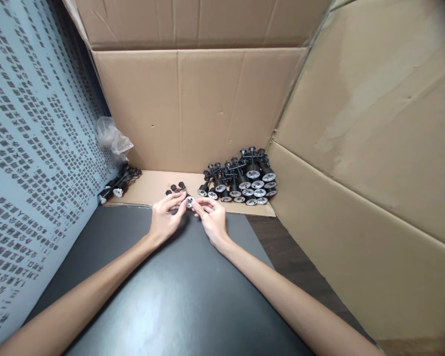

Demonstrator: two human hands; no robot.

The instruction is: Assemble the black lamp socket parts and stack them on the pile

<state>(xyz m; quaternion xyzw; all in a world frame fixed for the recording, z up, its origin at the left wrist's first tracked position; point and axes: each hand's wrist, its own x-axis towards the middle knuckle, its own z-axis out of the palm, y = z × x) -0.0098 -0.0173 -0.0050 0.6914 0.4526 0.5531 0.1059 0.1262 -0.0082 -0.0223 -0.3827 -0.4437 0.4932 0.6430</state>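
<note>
Between my two hands, above the far edge of the dark mat, is a black part with a round silver-white end face (189, 201). My left hand (168, 215) grips its left side with fingers and thumb. Black knobbed tips (177, 187) stick out just beyond my left fingers. My right hand (211, 217) is closed, thumb and fingertips together at the right side of the round face; whether something small is pinched there is too small to tell. Right of my hands lies a pile of similar black parts (244, 183), round ends facing me.
A few more black parts (123, 183) lie at the far left, below a clear plastic bag (113, 136). Cardboard walls (207, 99) stand behind and at the right. A light blue printed sheet (33, 138) rises at the left. The dark mat (178, 296) covers the near surface.
</note>
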